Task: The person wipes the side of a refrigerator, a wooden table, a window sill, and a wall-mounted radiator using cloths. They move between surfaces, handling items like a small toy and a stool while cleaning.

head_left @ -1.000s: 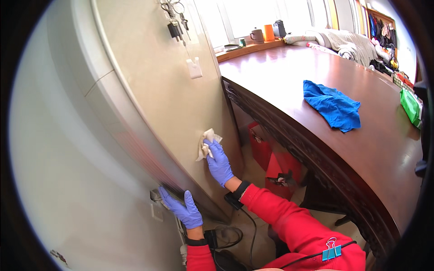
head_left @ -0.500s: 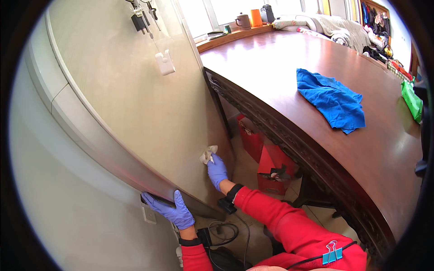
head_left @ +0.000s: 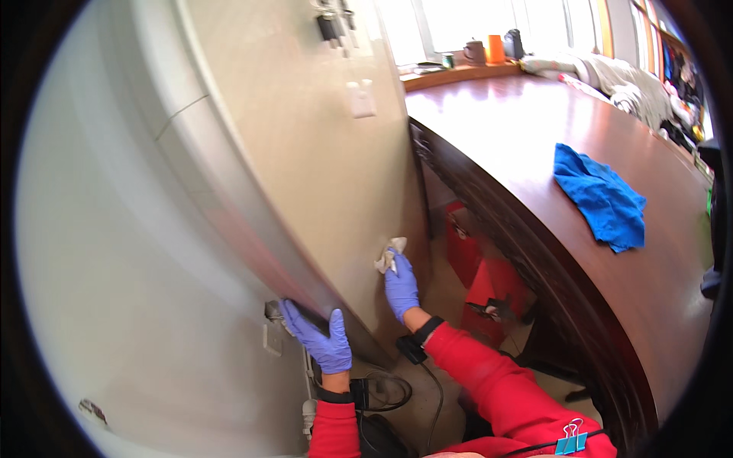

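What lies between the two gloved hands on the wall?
In the head view, only bare beige wall separates the left hand from the right hand holding a white wipe.

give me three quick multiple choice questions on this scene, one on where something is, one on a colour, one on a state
1. Where does the blue cloth lie?
A. on the floor
B. on the wooden desk
C. on the window sill

2. What colour are the gloves on both hands?
A. yellow
B. white
C. purple-blue

3. What is the right hand doing?
A. pressing a small white cloth to the beige wall
B. hanging free and empty
C. resting flat on the desk

Answers:
1. B, the cloth lies crumpled on the dark red desk top.
2. C, both the left hand and the right hand wear purple-blue gloves.
3. A, its fingers hold the white cloth against the wall, low down.
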`<state>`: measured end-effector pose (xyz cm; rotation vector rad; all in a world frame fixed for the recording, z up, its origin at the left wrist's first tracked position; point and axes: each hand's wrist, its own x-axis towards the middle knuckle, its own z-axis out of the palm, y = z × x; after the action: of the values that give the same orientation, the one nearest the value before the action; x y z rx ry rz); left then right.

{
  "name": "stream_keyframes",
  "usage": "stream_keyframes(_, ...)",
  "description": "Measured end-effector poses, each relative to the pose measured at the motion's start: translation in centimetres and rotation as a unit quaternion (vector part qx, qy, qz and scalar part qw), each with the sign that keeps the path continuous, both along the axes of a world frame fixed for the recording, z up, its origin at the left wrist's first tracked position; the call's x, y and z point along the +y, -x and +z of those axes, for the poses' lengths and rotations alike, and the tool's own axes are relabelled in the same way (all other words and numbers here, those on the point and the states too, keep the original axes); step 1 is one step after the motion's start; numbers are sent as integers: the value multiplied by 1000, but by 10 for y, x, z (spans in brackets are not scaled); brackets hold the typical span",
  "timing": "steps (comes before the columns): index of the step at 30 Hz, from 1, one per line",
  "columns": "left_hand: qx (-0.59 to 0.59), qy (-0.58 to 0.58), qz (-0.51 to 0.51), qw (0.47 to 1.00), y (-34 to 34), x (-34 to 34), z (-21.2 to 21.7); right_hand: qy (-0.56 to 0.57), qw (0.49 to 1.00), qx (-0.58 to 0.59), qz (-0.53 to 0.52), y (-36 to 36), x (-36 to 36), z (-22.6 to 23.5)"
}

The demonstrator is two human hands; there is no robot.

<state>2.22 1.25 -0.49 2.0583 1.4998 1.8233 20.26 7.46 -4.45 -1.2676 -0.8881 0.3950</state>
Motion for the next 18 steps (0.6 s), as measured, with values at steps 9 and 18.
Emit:
stream_keyframes(9,-47,-29,-47,997,7,-3,3,-214,939,-268,34,43,-54,129)
stream_keyframes(18,-117,-20,-61,991,23,-5,9,-351,886,-303,1,62,-46,240)
